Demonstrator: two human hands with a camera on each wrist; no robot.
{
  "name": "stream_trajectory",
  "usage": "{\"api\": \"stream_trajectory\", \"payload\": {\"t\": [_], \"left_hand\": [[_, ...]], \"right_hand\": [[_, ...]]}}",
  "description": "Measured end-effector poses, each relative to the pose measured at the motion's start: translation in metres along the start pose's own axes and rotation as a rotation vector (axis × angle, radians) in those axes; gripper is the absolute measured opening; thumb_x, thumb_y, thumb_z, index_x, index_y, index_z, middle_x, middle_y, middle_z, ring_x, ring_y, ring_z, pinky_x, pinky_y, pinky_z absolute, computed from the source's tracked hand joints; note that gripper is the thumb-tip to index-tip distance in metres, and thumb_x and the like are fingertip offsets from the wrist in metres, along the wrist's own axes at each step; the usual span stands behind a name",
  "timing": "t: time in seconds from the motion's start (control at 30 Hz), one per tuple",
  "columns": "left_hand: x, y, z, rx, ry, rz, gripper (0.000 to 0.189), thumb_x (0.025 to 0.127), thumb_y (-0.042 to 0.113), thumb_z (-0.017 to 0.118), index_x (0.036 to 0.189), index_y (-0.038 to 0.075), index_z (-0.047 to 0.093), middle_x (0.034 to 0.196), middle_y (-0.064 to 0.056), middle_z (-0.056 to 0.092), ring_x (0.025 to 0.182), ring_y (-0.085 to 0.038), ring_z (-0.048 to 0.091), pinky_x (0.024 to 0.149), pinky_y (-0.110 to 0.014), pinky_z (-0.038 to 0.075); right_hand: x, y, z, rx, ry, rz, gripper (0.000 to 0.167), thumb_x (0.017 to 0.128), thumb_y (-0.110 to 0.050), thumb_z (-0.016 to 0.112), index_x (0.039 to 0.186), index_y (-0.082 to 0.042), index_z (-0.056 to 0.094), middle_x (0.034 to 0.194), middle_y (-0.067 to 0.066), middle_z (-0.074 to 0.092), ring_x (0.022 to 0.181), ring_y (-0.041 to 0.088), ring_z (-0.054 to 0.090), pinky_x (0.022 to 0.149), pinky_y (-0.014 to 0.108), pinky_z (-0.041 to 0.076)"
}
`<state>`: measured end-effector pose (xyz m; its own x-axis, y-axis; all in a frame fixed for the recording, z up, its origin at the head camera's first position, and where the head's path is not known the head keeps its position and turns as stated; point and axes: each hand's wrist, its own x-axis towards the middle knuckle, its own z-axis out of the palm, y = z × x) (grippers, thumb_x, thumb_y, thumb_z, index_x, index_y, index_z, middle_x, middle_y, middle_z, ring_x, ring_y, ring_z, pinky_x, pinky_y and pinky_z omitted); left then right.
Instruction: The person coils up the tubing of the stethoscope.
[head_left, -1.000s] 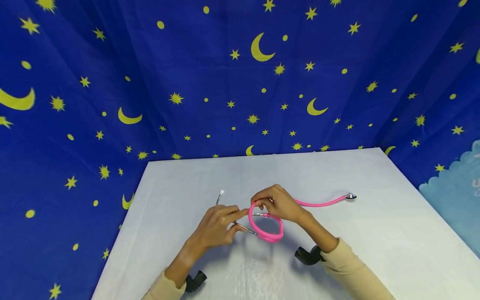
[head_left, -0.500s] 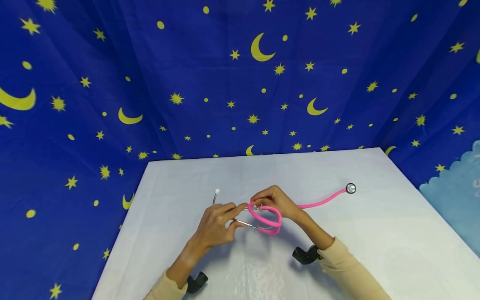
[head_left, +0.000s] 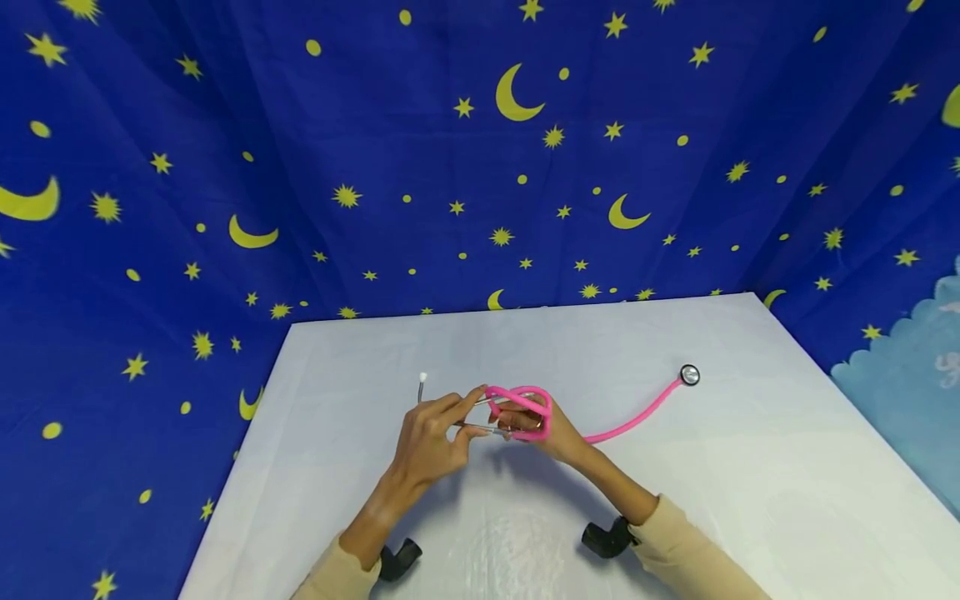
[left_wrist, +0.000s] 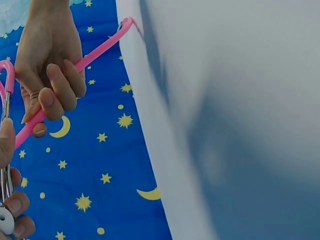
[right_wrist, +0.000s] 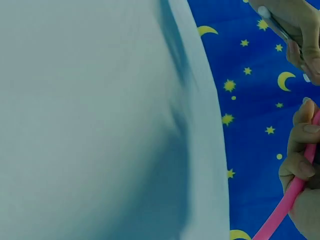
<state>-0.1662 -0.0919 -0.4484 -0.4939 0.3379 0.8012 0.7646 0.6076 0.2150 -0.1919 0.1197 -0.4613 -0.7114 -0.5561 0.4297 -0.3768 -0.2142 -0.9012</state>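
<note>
A stethoscope with pink tubing (head_left: 633, 423) is held up over the table between the two hands. My left hand (head_left: 426, 442) grips its metal ear tubes (left_wrist: 7, 107), and a white ear tip (head_left: 423, 377) pokes out beyond the knuckles. Fingers of my right hand (head_left: 558, 432) curl round the pink tube, plain in the left wrist view. Part of the tubing loops in front of that hand, partly covering its fingers. From the right hand the tube runs off to the right, ending in a round silver chestpiece (head_left: 690, 375) with a dark rim.
A white-covered table (head_left: 750, 467) lies beneath both hands. Behind and beside it hangs a blue cloth (head_left: 420, 167) with yellow moons and stars. Black angled wrist mounts (head_left: 606, 539) stick out under both forearms near the sleeve ends.
The pink loop has risen and narrowed as the right hand tilted and moved slightly lower behind it. The chestpiece has turned its flat face to the camera and the tube sags more.
</note>
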Motion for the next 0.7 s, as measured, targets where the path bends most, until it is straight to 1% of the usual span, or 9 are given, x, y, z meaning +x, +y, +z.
{"api": "stream_trajectory", "payload": {"t": [0.07, 0.17, 0.23, 0.3, 0.4, 0.5, 0.57, 0.6, 0.7], "left_hand": [[0.001, -0.001, 0.001, 0.002, 0.008, -0.026, 0.047, 0.072, 0.019, 0.082, 0.116, 0.006, 0.072, 0.072, 0.0, 0.064, 0.052, -0.007, 0.049, 0.048, -0.022, 0.04], [0.003, -0.002, 0.004, 0.011, 0.022, -0.058, 0.042, 0.072, 0.017, 0.083, 0.111, 0.006, 0.074, 0.07, 0.0, 0.063, 0.053, -0.006, 0.05, 0.047, -0.021, 0.039], [0.003, -0.003, 0.005, 0.015, 0.028, -0.08, 0.041, 0.071, 0.016, 0.084, 0.109, 0.006, 0.075, 0.069, 0.001, 0.063, 0.053, -0.006, 0.048, 0.047, -0.02, 0.037], [0.004, -0.004, 0.007, 0.025, 0.025, -0.094, 0.04, 0.071, 0.015, 0.084, 0.108, 0.005, 0.075, 0.069, 0.001, 0.062, 0.053, -0.005, 0.047, 0.046, -0.02, 0.036], [0.005, -0.004, 0.009, 0.044, 0.02, -0.115, 0.039, 0.071, 0.014, 0.084, 0.108, 0.005, 0.075, 0.069, 0.002, 0.062, 0.052, -0.004, 0.045, 0.046, -0.019, 0.034], [0.008, -0.005, 0.011, 0.08, 0.022, -0.13, 0.034, 0.071, 0.014, 0.085, 0.104, 0.005, 0.077, 0.068, 0.002, 0.062, 0.05, -0.003, 0.041, 0.044, -0.02, 0.034], [0.01, -0.006, 0.013, 0.107, 0.022, -0.125, 0.032, 0.071, 0.016, 0.085, 0.1, 0.005, 0.078, 0.068, 0.002, 0.062, 0.049, -0.004, 0.04, 0.043, -0.02, 0.035], [0.011, -0.006, 0.014, 0.121, 0.02, -0.12, 0.03, 0.071, 0.017, 0.085, 0.098, 0.005, 0.078, 0.068, 0.002, 0.062, 0.048, -0.004, 0.04, 0.043, -0.02, 0.035], [0.015, -0.006, 0.015, 0.155, 0.006, -0.103, 0.027, 0.074, 0.02, 0.084, 0.096, 0.005, 0.078, 0.068, 0.001, 0.062, 0.048, -0.006, 0.043, 0.044, -0.021, 0.037]], "right_hand": [[-0.003, 0.001, 0.003, -0.064, 0.047, 0.072, 0.028, 0.085, 0.02, 0.053, 0.111, 0.03, 0.049, 0.088, 0.042, 0.059, 0.074, -0.001, 0.061, 0.061, 0.013, 0.048], [-0.006, 0.004, 0.007, -0.166, 0.088, 0.175, 0.022, 0.091, 0.012, 0.052, 0.108, 0.023, 0.06, 0.076, 0.036, 0.06, 0.061, -0.001, 0.05, 0.054, 0.014, 0.039], [-0.008, 0.006, 0.01, -0.185, 0.091, 0.225, 0.021, 0.094, 0.007, 0.053, 0.107, 0.02, 0.063, 0.071, 0.031, 0.059, 0.059, 0.001, 0.047, 0.054, 0.015, 0.038], [-0.01, 0.006, 0.011, -0.189, 0.086, 0.242, 0.022, 0.097, 0.001, 0.053, 0.104, 0.018, 0.065, 0.068, 0.025, 0.058, 0.058, 0.001, 0.044, 0.053, 0.015, 0.037], [-0.012, 0.0, 0.013, -0.169, 0.076, 0.241, 0.024, 0.099, -0.001, 0.05, 0.1, 0.017, 0.064, 0.066, 0.023, 0.053, 0.057, 0.0, 0.041, 0.052, 0.015, 0.035], [-0.015, -0.001, 0.013, -0.209, 0.066, 0.213, 0.025, 0.1, -0.003, 0.049, 0.1, 0.016, 0.066, 0.064, 0.022, 0.052, 0.054, 0.0, 0.036, 0.05, 0.015, 0.03], [-0.017, -0.002, 0.014, -0.279, 0.061, 0.191, 0.023, 0.099, -0.003, 0.05, 0.099, 0.013, 0.068, 0.063, 0.019, 0.054, 0.054, -0.001, 0.037, 0.049, 0.016, 0.031], [-0.019, 0.0, 0.012, -0.327, 0.059, 0.17, 0.023, 0.099, -0.005, 0.052, 0.099, 0.011, 0.069, 0.062, 0.014, 0.055, 0.054, -0.002, 0.038, 0.048, 0.016, 0.032], [-0.02, -0.008, 0.012, -0.494, 0.046, 0.106, 0.02, 0.099, -0.007, 0.053, 0.095, 0.001, 0.07, 0.061, 0.002, 0.055, 0.053, -0.004, 0.038, 0.047, 0.016, 0.033]]}}
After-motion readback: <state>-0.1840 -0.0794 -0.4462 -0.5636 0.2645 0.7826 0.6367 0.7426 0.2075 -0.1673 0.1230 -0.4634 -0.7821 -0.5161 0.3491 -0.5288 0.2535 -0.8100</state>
